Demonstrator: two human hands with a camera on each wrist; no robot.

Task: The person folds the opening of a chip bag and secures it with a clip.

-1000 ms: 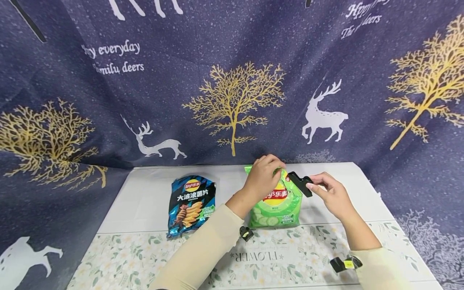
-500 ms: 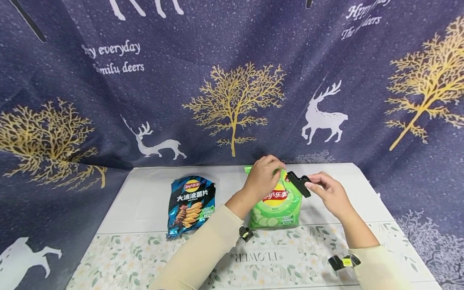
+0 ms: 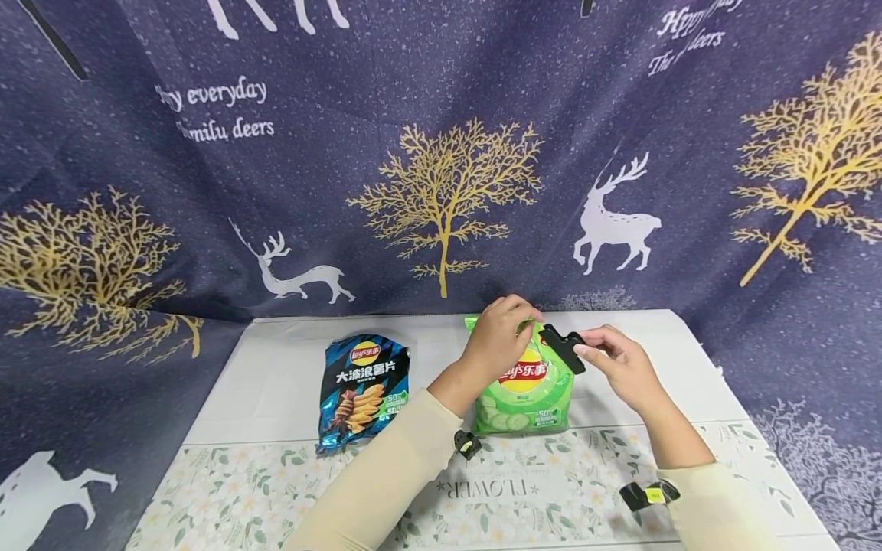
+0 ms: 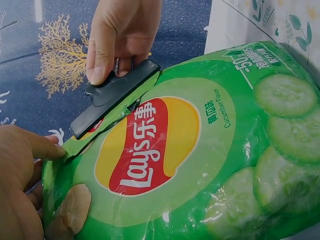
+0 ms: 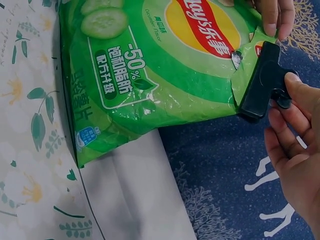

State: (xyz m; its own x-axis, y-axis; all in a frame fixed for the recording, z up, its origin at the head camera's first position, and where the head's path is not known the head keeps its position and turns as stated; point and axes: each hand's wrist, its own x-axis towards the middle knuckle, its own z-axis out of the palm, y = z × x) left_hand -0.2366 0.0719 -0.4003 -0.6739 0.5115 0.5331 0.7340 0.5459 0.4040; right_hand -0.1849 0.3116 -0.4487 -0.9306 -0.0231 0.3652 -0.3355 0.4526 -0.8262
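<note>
A green Lay's cucumber chip bag (image 3: 520,402) stands on the table at the back. My left hand (image 3: 499,340) grips its top edge, thumb and fingers on either side of the film in the left wrist view. A black bag clip (image 3: 563,350) lies along the bag's folded upper right corner, its long bar over the fold (image 4: 107,112). Between thumb and fingers, my right hand (image 3: 620,371) pinches the clip's handles, as the right wrist view also shows. Whether the clip's bar bites fully on the film, I cannot tell.
To the left, a blue and black Lay's chip bag (image 3: 364,390) lies on the white table (image 3: 276,383). A floral mat (image 3: 227,490) covers the table's front part. Behind hangs a dark blue cloth (image 3: 310,191) printed with deer and trees.
My right hand has moved slightly left with the clip, which now lies farther over the bag's corner. My left hand and both bags have stayed in place.
</note>
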